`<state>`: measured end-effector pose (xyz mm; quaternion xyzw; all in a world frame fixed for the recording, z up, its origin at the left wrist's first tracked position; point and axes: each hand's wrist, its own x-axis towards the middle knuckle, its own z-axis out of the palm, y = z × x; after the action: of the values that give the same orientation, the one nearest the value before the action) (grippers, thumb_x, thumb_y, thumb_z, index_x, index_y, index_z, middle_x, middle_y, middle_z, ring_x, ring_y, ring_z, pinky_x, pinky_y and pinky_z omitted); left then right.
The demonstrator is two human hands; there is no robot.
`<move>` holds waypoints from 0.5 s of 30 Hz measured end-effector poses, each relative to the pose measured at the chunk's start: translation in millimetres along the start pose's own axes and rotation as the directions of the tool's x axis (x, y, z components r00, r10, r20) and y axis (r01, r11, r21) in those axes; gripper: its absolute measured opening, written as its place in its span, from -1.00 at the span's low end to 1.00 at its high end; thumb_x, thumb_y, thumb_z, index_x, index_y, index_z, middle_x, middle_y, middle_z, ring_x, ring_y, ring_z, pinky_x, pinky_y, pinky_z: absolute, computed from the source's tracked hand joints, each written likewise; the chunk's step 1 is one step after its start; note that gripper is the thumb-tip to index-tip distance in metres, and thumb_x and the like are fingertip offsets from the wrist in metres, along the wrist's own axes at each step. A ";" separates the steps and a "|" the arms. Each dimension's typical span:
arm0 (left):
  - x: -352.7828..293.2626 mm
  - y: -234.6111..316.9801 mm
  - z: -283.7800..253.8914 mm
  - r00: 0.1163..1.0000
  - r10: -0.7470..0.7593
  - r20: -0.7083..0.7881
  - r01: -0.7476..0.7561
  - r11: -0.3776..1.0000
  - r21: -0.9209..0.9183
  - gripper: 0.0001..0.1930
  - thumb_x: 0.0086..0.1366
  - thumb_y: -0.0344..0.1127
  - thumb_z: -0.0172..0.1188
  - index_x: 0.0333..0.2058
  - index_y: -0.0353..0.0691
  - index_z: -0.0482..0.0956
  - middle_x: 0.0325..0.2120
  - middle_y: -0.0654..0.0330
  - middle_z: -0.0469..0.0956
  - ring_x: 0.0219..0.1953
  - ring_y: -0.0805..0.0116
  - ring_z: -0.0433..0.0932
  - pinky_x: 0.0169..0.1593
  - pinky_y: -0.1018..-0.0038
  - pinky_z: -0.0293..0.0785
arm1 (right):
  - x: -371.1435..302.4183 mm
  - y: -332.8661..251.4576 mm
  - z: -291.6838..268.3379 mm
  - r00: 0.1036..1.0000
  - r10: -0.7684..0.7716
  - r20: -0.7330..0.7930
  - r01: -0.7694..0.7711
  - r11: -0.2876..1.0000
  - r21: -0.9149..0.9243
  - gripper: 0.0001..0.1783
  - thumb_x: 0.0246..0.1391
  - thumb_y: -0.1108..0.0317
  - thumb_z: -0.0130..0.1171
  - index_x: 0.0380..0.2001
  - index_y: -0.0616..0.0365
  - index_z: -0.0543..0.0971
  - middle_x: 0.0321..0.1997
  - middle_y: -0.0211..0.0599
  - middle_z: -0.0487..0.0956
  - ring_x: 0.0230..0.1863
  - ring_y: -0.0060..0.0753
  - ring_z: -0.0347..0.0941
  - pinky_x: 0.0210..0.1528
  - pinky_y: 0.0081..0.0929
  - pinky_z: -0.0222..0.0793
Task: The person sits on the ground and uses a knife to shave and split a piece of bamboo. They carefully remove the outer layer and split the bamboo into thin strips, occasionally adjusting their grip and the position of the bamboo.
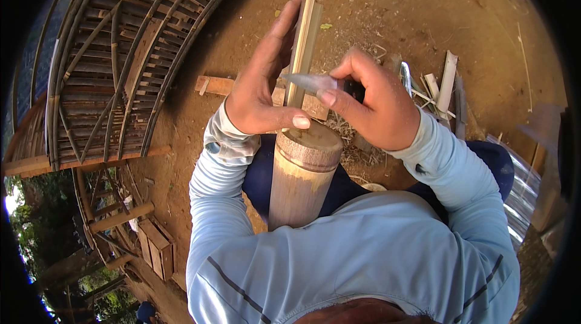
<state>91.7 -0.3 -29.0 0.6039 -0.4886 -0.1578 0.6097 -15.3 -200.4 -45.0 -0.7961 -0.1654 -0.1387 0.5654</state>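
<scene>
Upright before me stands a split bamboo piece (307,36), its lower end by the top of a thick bamboo section (301,188) between my legs. My left hand (257,91) steadies it, long fingers along its left side and thumb across near its foot. In my right hand (387,106) is a knife (311,82), the fingers closed round its dark handle. Its grey blade points left and crosses in front of the bamboo piece, with the tip close to my left palm. Whether the edge touches the bamboo, I cannot tell.
A slatted bamboo bench (115,63) curves along the left. A wooden board (215,85) lies on the dirt ground beyond my hands. Split bamboo pieces (448,82) and shavings are at the right, near a shiny silver sheet (521,194). A wooden box (156,248) stands lower left.
</scene>
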 end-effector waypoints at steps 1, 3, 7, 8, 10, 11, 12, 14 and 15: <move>-4.9 -0.5 -0.5 1.000 -0.022 -0.006 0.022 0.999 -0.024 0.42 -0.12 -0.03 0.63 0.46 -0.38 -0.29 0.48 -0.15 -0.13 0.50 -0.03 -0.04 0.49 0.16 -0.15 | -3.0 -0.9 1.1 1.000 0.002 0.020 -0.002 1.000 0.000 -0.65 0.20 0.17 0.31 -0.26 0.20 0.43 -0.45 -0.13 0.55 -0.45 -0.16 0.54 -0.40 -0.32 0.39; -12.1 -2.0 2.4 0.997 -0.065 -0.036 0.063 0.995 -0.076 0.43 -0.16 -0.04 0.65 0.46 -0.38 -0.27 0.47 -0.16 -0.09 0.48 -0.04 0.03 0.48 0.15 -0.09 | -8.8 -2.8 2.7 0.998 -0.011 0.063 0.012 1.000 -0.006 -0.66 0.18 0.19 0.31 -0.26 0.20 0.42 -0.47 -0.11 0.56 -0.47 -0.10 0.55 -0.44 -0.28 0.38; -21.2 0.3 11.0 0.982 -0.162 -0.094 0.142 0.971 -0.191 0.47 -0.22 0.03 0.67 0.46 -0.37 -0.24 0.44 -0.21 -0.01 0.43 -0.09 0.16 0.46 0.12 0.03 | -14.2 -11.3 6.2 0.994 0.001 0.108 0.002 1.000 -0.022 -0.66 0.16 0.21 0.33 -0.26 0.20 0.41 -0.47 -0.10 0.56 -0.46 -0.05 0.54 -0.43 -0.24 0.38; -22.6 1.5 11.9 0.977 -0.188 -0.099 0.164 0.963 -0.214 0.48 -0.23 0.04 0.67 0.46 -0.37 -0.24 0.43 -0.22 0.01 0.42 -0.11 0.17 0.46 0.11 0.04 | -15.4 -13.7 6.6 0.991 0.025 0.128 -0.023 1.000 -0.014 -0.66 0.15 0.22 0.33 -0.26 0.19 0.41 -0.47 -0.09 0.55 -0.46 -0.03 0.54 -0.43 -0.23 0.38; -26.1 -6.3 4.6 0.994 -0.101 -0.040 0.092 0.981 -0.171 0.47 -0.20 0.04 0.66 0.47 -0.32 -0.26 0.45 -0.19 -0.01 0.42 -0.10 0.18 0.43 0.07 0.07 | -16.0 -15.1 8.0 0.988 0.041 0.146 -0.040 0.999 -0.007 -0.66 0.15 0.22 0.33 -0.26 0.19 0.41 -0.47 -0.09 0.55 -0.46 0.00 0.54 -0.42 -0.21 0.39; -26.3 -10.8 0.4 0.998 -0.057 -0.009 0.055 0.987 -0.150 0.47 -0.19 0.04 0.66 0.48 -0.29 -0.27 0.45 -0.18 -0.02 0.41 -0.10 0.19 0.42 0.04 0.08 | -15.6 -14.9 8.8 0.989 0.033 0.143 -0.032 0.999 -0.007 -0.66 0.14 0.22 0.33 -0.26 0.19 0.41 -0.47 -0.09 0.54 -0.47 0.01 0.53 -0.42 -0.21 0.39; -25.0 -14.3 -2.2 1.000 -0.008 -0.006 0.007 0.996 -0.092 0.50 -0.23 0.10 0.66 0.48 -0.29 -0.28 0.45 -0.19 -0.03 0.42 -0.10 0.17 0.42 0.04 0.07 | -15.3 -15.1 9.6 0.990 0.025 0.139 -0.024 1.000 -0.008 -0.66 0.14 0.22 0.33 -0.26 0.19 0.41 -0.48 -0.08 0.54 -0.47 0.02 0.53 -0.42 -0.20 0.39; -19.4 -21.8 -6.8 0.996 0.091 0.009 -0.092 0.995 0.026 0.59 -0.32 0.24 0.66 0.48 -0.29 -0.29 0.45 -0.21 -0.05 0.43 -0.12 0.14 0.43 0.05 0.05 | -14.2 -16.6 10.5 0.992 0.011 0.129 -0.009 1.000 -0.018 -0.66 0.14 0.22 0.34 -0.26 0.19 0.41 -0.49 -0.08 0.53 -0.47 0.03 0.53 -0.42 -0.20 0.38; -14.0 -25.2 -8.1 0.991 0.134 -0.006 -0.133 0.990 0.037 0.62 -0.38 0.31 0.63 0.48 -0.28 -0.30 0.45 -0.22 -0.07 0.44 -0.11 0.11 0.43 0.04 0.04 | -13.7 -17.8 10.9 0.992 0.004 0.124 -0.001 1.000 -0.023 -0.66 0.14 0.22 0.34 -0.26 0.19 0.42 -0.49 -0.08 0.53 -0.47 0.03 0.53 -0.43 -0.20 0.38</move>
<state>101.5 9.8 -55.4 0.5815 -0.5280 -0.1052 0.6099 -34.8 -186.1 -38.9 -0.8098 -0.1975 -0.0901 0.5450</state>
